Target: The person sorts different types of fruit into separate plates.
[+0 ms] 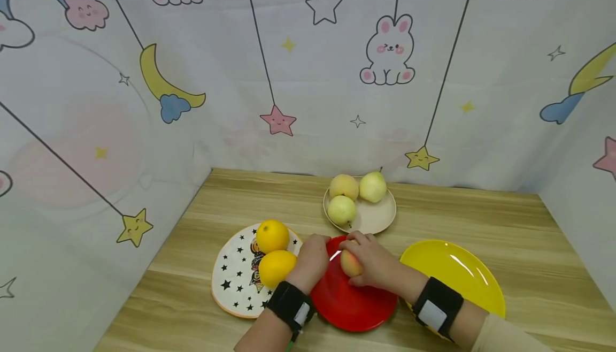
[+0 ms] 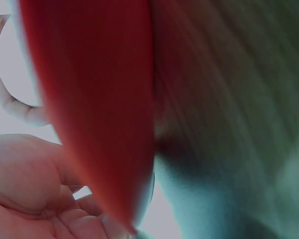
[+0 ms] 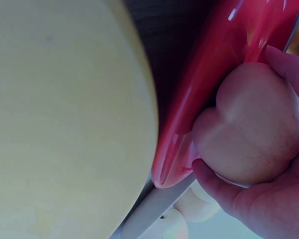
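A red plate (image 1: pixel 353 309) lies on the table in front of the person. At its upper left rim, my left hand (image 1: pixel 314 258) grips the edge with curled fingers; the left wrist view shows the red plate (image 2: pixel 97 99) close up beside the palm. My right hand (image 1: pixel 372 264) holds a peach (image 1: pixel 350 262) over the plate's upper part. Seen from the right wrist, fingers and thumb wrap the peach (image 3: pixel 254 124), whose cleft faces the camera. Whether the peach touches the plate is hard to tell.
Left of the red plate, a white star-patterned plate (image 1: pixel 231 266) bears two yellow-orange fruits (image 1: pixel 272 236). A yellow plate (image 1: pixel 462 272) stands on the right. Behind, a cream plate (image 1: pixel 377 218) carries a peach (image 1: pixel 344 186) and two pears (image 1: pixel 372 186). Printed cloth (image 1: pixel 327 95) encloses the table.
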Demonstrator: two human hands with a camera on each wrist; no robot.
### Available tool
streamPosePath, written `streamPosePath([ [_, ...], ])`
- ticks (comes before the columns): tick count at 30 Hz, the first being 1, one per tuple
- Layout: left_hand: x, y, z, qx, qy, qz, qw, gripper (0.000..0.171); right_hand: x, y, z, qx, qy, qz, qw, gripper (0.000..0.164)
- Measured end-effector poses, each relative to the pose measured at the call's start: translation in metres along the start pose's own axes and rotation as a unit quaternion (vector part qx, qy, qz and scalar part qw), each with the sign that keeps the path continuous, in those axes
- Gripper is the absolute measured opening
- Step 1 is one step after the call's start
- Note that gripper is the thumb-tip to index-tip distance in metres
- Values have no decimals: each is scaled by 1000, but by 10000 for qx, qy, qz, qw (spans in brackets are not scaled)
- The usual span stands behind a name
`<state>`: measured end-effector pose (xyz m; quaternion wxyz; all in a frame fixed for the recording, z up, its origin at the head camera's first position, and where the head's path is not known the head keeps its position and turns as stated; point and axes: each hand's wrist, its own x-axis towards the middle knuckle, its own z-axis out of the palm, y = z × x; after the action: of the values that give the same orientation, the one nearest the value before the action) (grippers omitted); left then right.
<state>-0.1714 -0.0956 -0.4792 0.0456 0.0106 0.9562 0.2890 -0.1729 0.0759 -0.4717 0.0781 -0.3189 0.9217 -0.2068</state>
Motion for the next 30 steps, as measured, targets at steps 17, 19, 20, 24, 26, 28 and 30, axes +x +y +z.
streamPosePath([
  [17, 2, -3, 3, 248, -33, 92, 9996, 28, 1, -1, -1, -106, 206, 10, 9997, 68],
  [19, 3, -3, 3, 275, -34, 74, 9996, 28, 2, -1, -1, -115, 221, 23, 9997, 68],
  [20, 3, -3, 3, 284, -28, 64, 9996, 28, 2, -1, -2, -119, 217, 37, 9997, 68],
  [24, 3, -1, 2, 326, -61, 3, 9995, 28, 1, -1, -3, -127, 255, 30, 9996, 68],
  [26, 3, 0, 2, 255, -72, -23, 9996, 28, 0, -1, -4, -113, 289, 9, 9995, 68],
  [28, 3, 0, 1, 200, -83, -39, 9998, 27, 0, -1, -5, -93, 359, -13, 9993, 67],
  [30, 2, 0, 1, 184, -65, -11, 9998, 27, 0, -2, -7, -49, 455, -40, 9989, 64],
])
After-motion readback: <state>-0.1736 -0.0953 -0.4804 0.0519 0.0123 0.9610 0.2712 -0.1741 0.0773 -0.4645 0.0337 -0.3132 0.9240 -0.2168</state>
